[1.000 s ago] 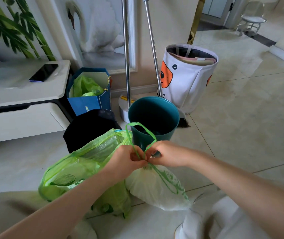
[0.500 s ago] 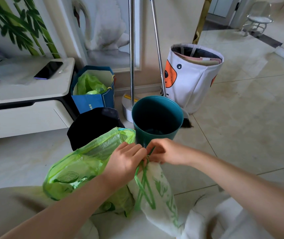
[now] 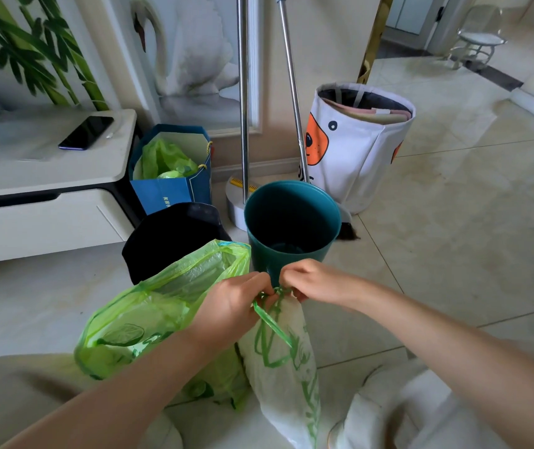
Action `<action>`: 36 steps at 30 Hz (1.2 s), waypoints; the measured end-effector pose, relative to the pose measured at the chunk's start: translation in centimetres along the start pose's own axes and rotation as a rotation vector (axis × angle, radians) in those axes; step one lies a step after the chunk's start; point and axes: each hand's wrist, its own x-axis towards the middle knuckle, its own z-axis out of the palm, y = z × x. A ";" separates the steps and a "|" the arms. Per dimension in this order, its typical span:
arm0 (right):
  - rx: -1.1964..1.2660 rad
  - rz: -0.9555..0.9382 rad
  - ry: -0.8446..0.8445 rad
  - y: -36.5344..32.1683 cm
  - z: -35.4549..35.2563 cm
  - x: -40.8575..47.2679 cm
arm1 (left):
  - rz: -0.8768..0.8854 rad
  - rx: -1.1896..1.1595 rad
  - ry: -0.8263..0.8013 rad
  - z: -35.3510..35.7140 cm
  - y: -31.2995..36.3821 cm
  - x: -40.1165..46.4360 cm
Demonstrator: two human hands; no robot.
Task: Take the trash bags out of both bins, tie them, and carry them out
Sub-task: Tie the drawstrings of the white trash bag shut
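Observation:
A white trash bag with green print (image 3: 286, 367) hangs gathered at its neck. My left hand (image 3: 233, 307) and my right hand (image 3: 311, 281) both pinch its green drawstring (image 3: 273, 322) at the knot, fingers closed. To its left lies a green trash bag (image 3: 149, 319) on the floor, its mouth open. Behind my hands stands the teal bin (image 3: 291, 222), without a bag inside. The black bin (image 3: 175, 238) sits to its left, partly hidden by the green bag.
A blue paper bag (image 3: 171, 189) with green plastic stands by the wall. Two metal poles (image 3: 243, 92) rise behind the bins. A white fabric basket (image 3: 359, 140) is at the right. A white cabinet (image 3: 48, 176) holds a phone (image 3: 86, 132). Tiled floor (image 3: 453, 222) stretches right.
The drawstring loop that stood above my hands has been pulled down tight. The white bag's neck is now bunched closed and the bag hangs longer, lifted off the floor.

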 end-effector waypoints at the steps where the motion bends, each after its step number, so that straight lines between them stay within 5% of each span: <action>1: 0.000 0.002 -0.007 -0.1 -0.1 0.0 | -0.008 -0.015 0.005 0.0 -0.1 0.0; 7: -0.120 -0.027 -0.007 -0.2 -2.2 0.0 | -0.077 -0.095 0.028 0.2 -0.1 0.4; 15: 0.467 -0.004 0.148 -0.1 -4.2 -0.4 | -0.352 -0.339 0.076 0.2 0.6 1.3; 26: 0.868 0.045 0.407 0.6 -8.6 -3.0 | -0.510 -0.539 -0.098 0.7 2.5 2.1; 36: 0.252 0.301 0.617 4.4 -7.3 -2.2 | -0.863 -0.515 -0.297 0.7 0.6 -1.5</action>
